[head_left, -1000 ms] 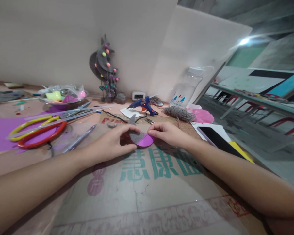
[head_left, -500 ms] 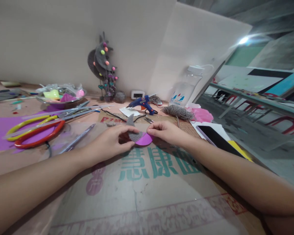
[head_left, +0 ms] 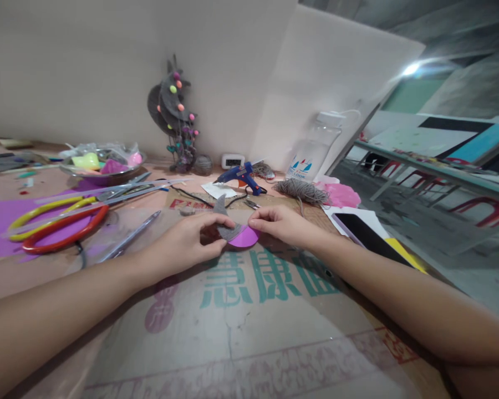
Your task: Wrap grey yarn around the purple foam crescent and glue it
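A grey felt piece with a pointed tip lies over a rounded purple piece, both just above the printed cardboard. My left hand pinches the grey felt between thumb and index finger, at its left side. At the right edge of the purple piece, the thumb and index finger of my right hand are pressed together on it. Behind the hands, a blue glue gun rests near a white paper.
Red- and yellow-handled scissors and a pen lie left. Behind stand a metal bowl, a grey felt ornament and a clear bottle. Grey yarn and a phone lie right.
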Tool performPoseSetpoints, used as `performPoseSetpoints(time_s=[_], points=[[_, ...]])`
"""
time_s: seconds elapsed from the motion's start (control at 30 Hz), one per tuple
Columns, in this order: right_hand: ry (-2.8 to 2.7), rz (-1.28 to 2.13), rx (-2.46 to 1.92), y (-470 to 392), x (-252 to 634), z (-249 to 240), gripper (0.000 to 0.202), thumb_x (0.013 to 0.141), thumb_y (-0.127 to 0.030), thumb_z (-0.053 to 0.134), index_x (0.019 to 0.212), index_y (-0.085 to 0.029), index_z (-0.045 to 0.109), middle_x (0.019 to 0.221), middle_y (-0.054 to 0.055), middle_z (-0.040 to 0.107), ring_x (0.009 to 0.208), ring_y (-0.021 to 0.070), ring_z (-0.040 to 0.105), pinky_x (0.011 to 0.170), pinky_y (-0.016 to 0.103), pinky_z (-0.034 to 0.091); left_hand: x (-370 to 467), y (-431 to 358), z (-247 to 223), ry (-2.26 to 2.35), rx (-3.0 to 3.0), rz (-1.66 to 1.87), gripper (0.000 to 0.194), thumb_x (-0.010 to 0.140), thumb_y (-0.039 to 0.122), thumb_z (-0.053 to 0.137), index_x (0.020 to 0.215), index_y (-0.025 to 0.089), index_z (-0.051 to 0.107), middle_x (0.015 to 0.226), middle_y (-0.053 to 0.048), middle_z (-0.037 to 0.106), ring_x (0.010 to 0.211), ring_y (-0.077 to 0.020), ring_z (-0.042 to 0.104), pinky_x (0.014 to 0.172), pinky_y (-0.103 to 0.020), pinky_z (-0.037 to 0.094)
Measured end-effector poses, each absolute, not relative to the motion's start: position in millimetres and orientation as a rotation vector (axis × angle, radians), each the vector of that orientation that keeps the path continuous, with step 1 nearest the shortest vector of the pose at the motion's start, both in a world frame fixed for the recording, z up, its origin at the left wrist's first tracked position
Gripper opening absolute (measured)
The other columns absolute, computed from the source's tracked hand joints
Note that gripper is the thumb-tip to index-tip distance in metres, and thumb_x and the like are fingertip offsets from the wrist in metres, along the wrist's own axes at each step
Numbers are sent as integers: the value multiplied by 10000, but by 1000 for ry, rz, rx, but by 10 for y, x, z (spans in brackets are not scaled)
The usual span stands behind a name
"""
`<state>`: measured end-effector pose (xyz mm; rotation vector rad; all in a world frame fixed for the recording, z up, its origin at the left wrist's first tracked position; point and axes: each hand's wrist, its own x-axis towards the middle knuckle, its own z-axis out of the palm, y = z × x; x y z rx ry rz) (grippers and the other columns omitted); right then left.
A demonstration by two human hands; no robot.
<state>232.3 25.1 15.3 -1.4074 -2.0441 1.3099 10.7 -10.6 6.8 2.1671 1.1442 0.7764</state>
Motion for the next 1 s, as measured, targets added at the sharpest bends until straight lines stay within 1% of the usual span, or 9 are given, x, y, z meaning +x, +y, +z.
performPoseSetpoints(time_s=[0.07, 0.23, 0.37, 0.43, 0.53, 0.67, 0.83, 1.0], points=[[-2050, 1308, -1400, 259, 2334, 143, 252, 838, -419, 541, 778, -175, 525, 507, -67, 476, 394, 42, 385, 395, 176, 268, 99, -105, 61, 1134, 2175, 785, 282, 751, 183, 563, 1025, 189, 627, 717, 21, 626, 582, -108, 549, 568, -208, 443], [-2041, 1265, -1373, 278, 2346, 113, 266, 832, -440, 538, 798, -176, 542, 529, -56, 480, 410, 53, 393, 399, 185, 279, 88, -112, 104, 1154, 2111, 765, 357, 783, 183, 527, 1131, 198, 605, 727, 8, 623, 685, -151, 581, 608, -227, 445], [-2094, 1188, -1314, 261, 2316, 117, 244, 826, -399, 546, 778, -161, 568, 611, -27, 519, 494, 66, 443, 453, 193, 329, 72, -83, 90, 1221, 2098, 822, 316, 862, 255, 446, 1111, 204, 634, 788, -15, 638, 761, -173, 582, 673, -253, 445], [-2158, 1119, -1301, 243, 2298, 124, 232, 830, -376, 538, 771, -157, 585, 652, -10, 551, 546, 79, 476, 498, 204, 362, 59, -59, 55, 1211, 2103, 860, 309, 875, 262, 425, 1101, 209, 630, 836, -18, 643, 778, -172, 574, 691, -259, 441], [-2259, 998, -1288, 222, 2286, 126, 236, 841, -367, 522, 772, -161, 614, 676, 0, 591, 597, 98, 515, 565, 221, 396, 44, -36, 10, 1190, 2087, 884, 285, 874, 254, 427, 1066, 210, 632, 876, -19, 645, 771, -164, 563, 685, -259, 438], [-2308, 890, -1269, 221, 2287, 120, 223, 841, -350, 531, 791, -166, 646, 699, -3, 620, 635, 108, 538, 611, 226, 410, 44, -36, 0, 1173, 2070, 859, 274, 867, 256, 450, 1057, 208, 641, 798, -6, 635, 714, -153, 558, 625, -240, 425], [-2308, 854, -1274, 222, 2285, 125, 222, 840, -340, 532, 805, -160, 657, 719, 1, 636, 648, 112, 548, 617, 226, 415, 48, -44, 12, 1169, 2106, 858, 273, 869, 235, 443, 1053, 205, 643, 716, 4, 592, 703, -153, 549, 625, -238, 425], [-2306, 773, -1294, 228, 2286, 85, 231, 845, -347, 523, 813, -165, 661, 736, 9, 652, 669, 125, 564, 616, 235, 413, 51, -59, 32, 1140, 2095, 852, 262, 865, 220, 442, 1039, 202, 638, 719, 7, 593, 699, -148, 550, 620, -234, 426]])
